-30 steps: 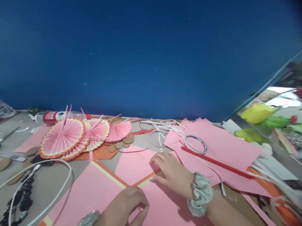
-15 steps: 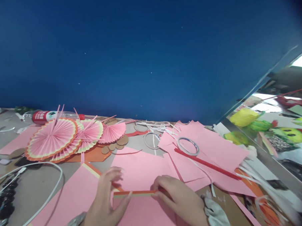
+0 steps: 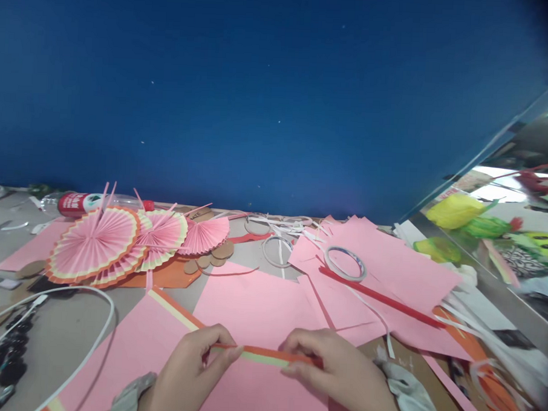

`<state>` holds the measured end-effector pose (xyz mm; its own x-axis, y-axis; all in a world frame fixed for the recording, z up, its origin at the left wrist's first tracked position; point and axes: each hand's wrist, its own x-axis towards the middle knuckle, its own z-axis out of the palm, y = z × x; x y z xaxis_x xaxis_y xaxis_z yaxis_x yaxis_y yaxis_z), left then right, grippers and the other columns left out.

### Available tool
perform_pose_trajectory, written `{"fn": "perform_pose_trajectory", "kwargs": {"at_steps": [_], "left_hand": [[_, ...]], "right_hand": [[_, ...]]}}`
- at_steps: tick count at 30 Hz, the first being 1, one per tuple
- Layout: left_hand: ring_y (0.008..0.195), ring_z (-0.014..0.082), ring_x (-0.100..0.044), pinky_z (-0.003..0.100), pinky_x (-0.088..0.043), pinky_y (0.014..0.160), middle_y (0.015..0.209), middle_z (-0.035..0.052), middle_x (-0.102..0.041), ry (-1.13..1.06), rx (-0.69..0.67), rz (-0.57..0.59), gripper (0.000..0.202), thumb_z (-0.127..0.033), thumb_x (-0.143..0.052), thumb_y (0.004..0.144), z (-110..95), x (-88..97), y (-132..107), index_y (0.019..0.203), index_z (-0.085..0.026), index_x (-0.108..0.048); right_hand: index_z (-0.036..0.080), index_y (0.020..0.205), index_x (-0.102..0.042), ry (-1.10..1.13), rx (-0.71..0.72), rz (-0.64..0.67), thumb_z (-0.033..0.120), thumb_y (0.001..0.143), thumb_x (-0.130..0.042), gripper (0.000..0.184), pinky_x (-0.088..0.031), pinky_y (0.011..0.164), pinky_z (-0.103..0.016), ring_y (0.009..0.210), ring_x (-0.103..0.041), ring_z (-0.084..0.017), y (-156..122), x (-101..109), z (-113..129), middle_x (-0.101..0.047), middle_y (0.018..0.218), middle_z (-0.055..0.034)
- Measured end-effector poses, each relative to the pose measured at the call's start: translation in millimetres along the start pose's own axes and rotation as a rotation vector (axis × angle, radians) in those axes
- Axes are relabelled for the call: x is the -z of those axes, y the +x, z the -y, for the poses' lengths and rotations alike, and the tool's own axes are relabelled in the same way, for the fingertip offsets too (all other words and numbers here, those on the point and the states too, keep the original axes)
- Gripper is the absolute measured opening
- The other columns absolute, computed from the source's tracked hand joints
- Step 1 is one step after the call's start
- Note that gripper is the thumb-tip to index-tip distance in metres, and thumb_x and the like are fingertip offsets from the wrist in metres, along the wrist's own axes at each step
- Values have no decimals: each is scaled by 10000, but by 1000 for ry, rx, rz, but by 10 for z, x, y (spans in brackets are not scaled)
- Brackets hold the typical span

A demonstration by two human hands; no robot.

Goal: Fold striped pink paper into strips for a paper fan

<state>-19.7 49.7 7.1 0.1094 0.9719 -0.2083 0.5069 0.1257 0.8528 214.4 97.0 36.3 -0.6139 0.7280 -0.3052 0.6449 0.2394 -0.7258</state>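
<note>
The person's left hand [image 3: 191, 374] and right hand [image 3: 339, 375] each pinch, thumb against fingers, the far edge of a pink sheet [image 3: 266, 387] in front of the body. Their grips sit apart along its striped border, presumably to keep that edge straight. A second bordered sheet [image 3: 126, 350] lies to the left, partly behind the left hand. Beyond, a tape roll [image 3: 359, 273] rests on loose pink paper [image 3: 390, 253] (within easy reach), while pleated fans [image 3: 93, 237] overlap at the left, probably to save bench [image 3: 78, 324] space.
</note>
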Motion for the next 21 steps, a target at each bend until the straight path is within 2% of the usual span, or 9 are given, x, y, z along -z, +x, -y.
{"fn": "perform_pose_trajectory", "kwargs": {"at_steps": [3, 6, 12, 15, 17, 21], "left_hand": [[573, 119, -450, 200, -341, 540, 605, -25, -525, 57, -59, 50, 281, -383, -495, 849, 41, -20, -15, 686, -178, -597], [572, 118, -458, 198, -340, 533, 608, -27, -533, 91, -94, 61, 278, -386, -486, 854, 64, -24, -23, 696, -182, -591], [600, 123, -491, 203, -370, 555, 658, -20, -570, 67, -41, 122, 285, -397, -430, 883, 48, -11, -23, 754, -196, -584], [726, 136, -560, 209, -411, 634, 850, -1, -629, -5, -71, 152, 218, -369, -403, 899, 97, -30, -34, 956, -232, -563], [878, 155, -580, 219, -423, 713, 925, 11, -635, -39, -112, 154, 241, -345, -411, 898, 146, -47, -45, 1108, -248, -480], [1042, 167, -538, 239, -394, 836, 825, 6, -671, -64, -126, 160, 314, -324, -410, 907, 157, -60, -60, 1206, -239, -364]], "right_hand": [[227, 877, -607, -52, 35, 68, 393, 835, -541, 183, -348, 548, -190, 597, -526, -104, 7, -80, 40, -602, 674, 41], [216, 823, -583, -131, 56, 48, 378, 872, -482, 198, -334, 552, -189, 600, -517, -102, 35, -156, 88, -581, 658, 38], [217, 778, -539, -125, 25, 94, 371, 856, -515, 174, -293, 520, -175, 559, -459, -85, 39, -105, 93, -489, 600, 62], [213, 770, -533, -113, 8, 115, 379, 839, -538, 180, -269, 504, -177, 551, -427, -82, 12, -53, 57, -464, 599, 63], [208, 768, -532, -96, 12, 137, 378, 835, -545, 183, -256, 494, -179, 537, -397, -79, 4, -24, 34, -439, 589, 65], [194, 753, -523, -42, 15, 179, 378, 837, -541, 203, -244, 487, -186, 526, -361, -77, 13, 28, 3, -402, 577, 67]]}}
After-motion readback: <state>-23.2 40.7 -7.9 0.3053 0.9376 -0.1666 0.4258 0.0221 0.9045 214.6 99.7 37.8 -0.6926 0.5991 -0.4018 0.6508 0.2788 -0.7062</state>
